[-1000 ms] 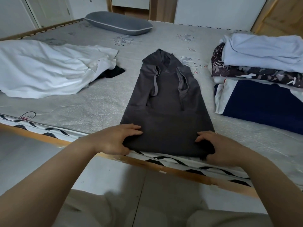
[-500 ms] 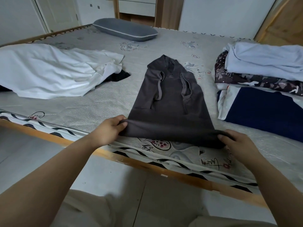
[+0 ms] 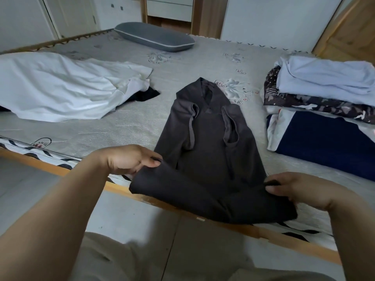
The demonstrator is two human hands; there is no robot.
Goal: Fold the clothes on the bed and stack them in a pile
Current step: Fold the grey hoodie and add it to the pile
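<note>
The dark grey top point(image 3: 211, 138) lies at the near edge of the bed point(image 3: 125, 126), neck pointing to the far side, sleeves folded in over its middle, its hem lifted off the mattress and hanging over the wooden rail. Left hand point(image 3: 129, 159) pinches the hem's left corner, fingers curled round the cloth. Right hand point(image 3: 292, 189) grips the right corner, thumb on top. At the right edge sits the pile of folded clothes point(image 3: 324, 106), pale blue on top. Toward the left edge sprawls a white garment point(image 3: 60, 92), unfolded. A grey pillow point(image 3: 154, 37) rests at the far edge.
</note>
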